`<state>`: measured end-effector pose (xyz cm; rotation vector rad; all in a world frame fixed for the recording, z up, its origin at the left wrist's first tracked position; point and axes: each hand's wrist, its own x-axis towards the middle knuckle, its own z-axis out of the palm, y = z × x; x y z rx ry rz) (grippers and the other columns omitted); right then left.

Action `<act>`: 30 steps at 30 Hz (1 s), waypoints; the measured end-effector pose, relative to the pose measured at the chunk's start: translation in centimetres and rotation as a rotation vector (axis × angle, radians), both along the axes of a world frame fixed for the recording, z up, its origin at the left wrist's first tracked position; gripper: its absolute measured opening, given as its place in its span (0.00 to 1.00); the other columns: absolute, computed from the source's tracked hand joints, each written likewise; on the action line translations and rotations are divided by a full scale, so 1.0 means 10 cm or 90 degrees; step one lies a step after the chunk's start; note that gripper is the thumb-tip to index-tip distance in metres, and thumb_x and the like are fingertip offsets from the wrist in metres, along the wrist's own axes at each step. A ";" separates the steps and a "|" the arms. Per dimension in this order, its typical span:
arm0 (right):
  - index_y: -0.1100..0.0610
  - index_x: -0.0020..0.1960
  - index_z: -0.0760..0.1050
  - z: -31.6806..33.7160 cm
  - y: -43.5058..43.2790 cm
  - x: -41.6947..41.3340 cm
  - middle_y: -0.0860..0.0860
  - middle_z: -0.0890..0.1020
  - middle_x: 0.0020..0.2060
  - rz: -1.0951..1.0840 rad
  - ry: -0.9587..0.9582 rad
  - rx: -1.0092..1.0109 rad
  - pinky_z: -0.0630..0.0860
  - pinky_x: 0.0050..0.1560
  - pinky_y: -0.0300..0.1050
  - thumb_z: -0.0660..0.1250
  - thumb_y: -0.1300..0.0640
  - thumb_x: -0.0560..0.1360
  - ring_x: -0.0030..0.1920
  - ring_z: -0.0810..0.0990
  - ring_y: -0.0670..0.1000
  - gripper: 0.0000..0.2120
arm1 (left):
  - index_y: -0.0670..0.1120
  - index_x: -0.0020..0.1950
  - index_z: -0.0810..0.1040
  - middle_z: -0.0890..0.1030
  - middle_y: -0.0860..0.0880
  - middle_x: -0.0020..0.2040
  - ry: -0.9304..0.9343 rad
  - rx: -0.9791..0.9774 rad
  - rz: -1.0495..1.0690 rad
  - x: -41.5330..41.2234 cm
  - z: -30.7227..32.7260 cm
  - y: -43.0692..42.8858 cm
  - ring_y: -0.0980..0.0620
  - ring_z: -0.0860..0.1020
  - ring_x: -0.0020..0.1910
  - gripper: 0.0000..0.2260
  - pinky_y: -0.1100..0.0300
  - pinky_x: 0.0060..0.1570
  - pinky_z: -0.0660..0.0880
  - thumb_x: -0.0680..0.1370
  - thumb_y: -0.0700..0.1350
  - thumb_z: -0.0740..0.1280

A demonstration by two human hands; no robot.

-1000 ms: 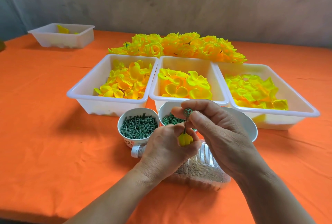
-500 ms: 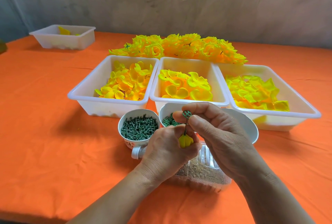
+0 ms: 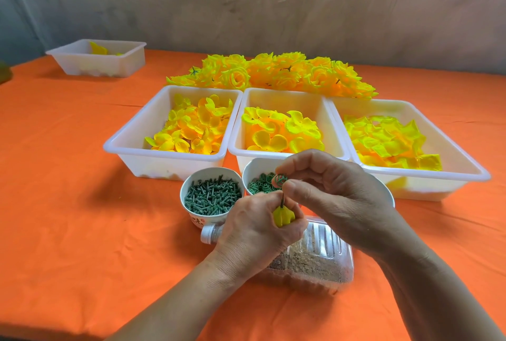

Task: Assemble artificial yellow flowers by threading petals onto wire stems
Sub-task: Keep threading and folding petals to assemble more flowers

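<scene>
My left hand grips a small yellow flower bud with a thin dark stem pointing up out of the fist. Just above it, my right hand pinches a small green ring-shaped piece between thumb and forefinger at the top of the stem. Both hands hover over a bowl of green ring pieces. To its left stands a cup of green stem pins.
Three white trays of yellow petals stand behind the bowls, with a pile of finished yellow flowers beyond. A clear plastic bottle lies under my hands. Another white tray sits far left on the orange tablecloth.
The hands have stayed nearly in place. My right fingers shifted slightly on the green piece at the stem's top.
</scene>
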<state>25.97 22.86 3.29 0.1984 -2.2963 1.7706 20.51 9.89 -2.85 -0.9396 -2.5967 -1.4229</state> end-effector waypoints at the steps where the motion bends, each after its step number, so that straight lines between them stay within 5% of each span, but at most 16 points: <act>1: 0.51 0.47 0.81 0.01 0.00 0.01 0.47 0.85 0.42 -0.008 -0.002 0.045 0.76 0.46 0.33 0.70 0.61 0.73 0.45 0.83 0.47 0.07 | 0.65 0.31 0.73 0.76 0.62 0.28 -0.007 0.001 -0.002 0.00 0.00 0.00 0.60 0.75 0.29 0.13 0.72 0.30 0.66 0.70 0.52 0.74; 4: 0.47 0.45 0.81 0.00 0.03 0.02 0.39 0.83 0.42 -0.064 0.012 0.201 0.70 0.41 0.25 0.73 0.61 0.73 0.41 0.81 0.38 0.09 | 0.57 0.34 0.75 0.79 0.53 0.30 -0.016 0.019 -0.020 0.00 0.00 -0.01 0.57 0.77 0.29 0.09 0.64 0.30 0.71 0.70 0.52 0.73; 7: 0.45 0.44 0.80 -0.05 0.05 0.02 0.36 0.80 0.45 -0.060 0.004 0.286 0.70 0.44 0.27 0.72 0.52 0.71 0.45 0.79 0.38 0.03 | 0.53 0.40 0.76 0.81 0.51 0.33 -0.021 0.022 -0.024 0.01 0.01 -0.01 0.55 0.78 0.29 0.06 0.57 0.31 0.75 0.69 0.53 0.70; 13: 0.45 0.47 0.80 -0.17 0.08 0.03 0.41 0.79 0.51 -0.042 -0.034 0.230 0.77 0.54 0.54 0.69 0.48 0.69 0.51 0.80 0.48 0.07 | 0.57 0.51 0.72 0.81 0.53 0.36 -0.042 0.009 0.009 -0.03 -0.03 -0.02 0.57 0.80 0.35 0.17 0.56 0.36 0.77 0.65 0.57 0.70; 23: 0.45 0.47 0.80 -0.27 0.07 0.05 0.42 0.79 0.53 -0.053 -0.020 0.208 0.76 0.55 0.54 0.69 0.50 0.71 0.54 0.80 0.46 0.06 | 0.57 0.48 0.69 0.81 0.52 0.35 -0.044 -0.004 0.028 -0.02 -0.03 -0.01 0.57 0.79 0.34 0.15 0.57 0.35 0.77 0.67 0.58 0.70; 30: 0.42 0.54 0.80 -0.24 0.08 0.04 0.43 0.80 0.54 -0.027 -0.048 0.146 0.77 0.55 0.52 0.70 0.51 0.70 0.52 0.81 0.47 0.13 | 0.59 0.55 0.70 0.82 0.53 0.37 -0.044 -0.002 0.021 -0.03 -0.04 -0.01 0.59 0.80 0.38 0.20 0.57 0.40 0.78 0.66 0.60 0.70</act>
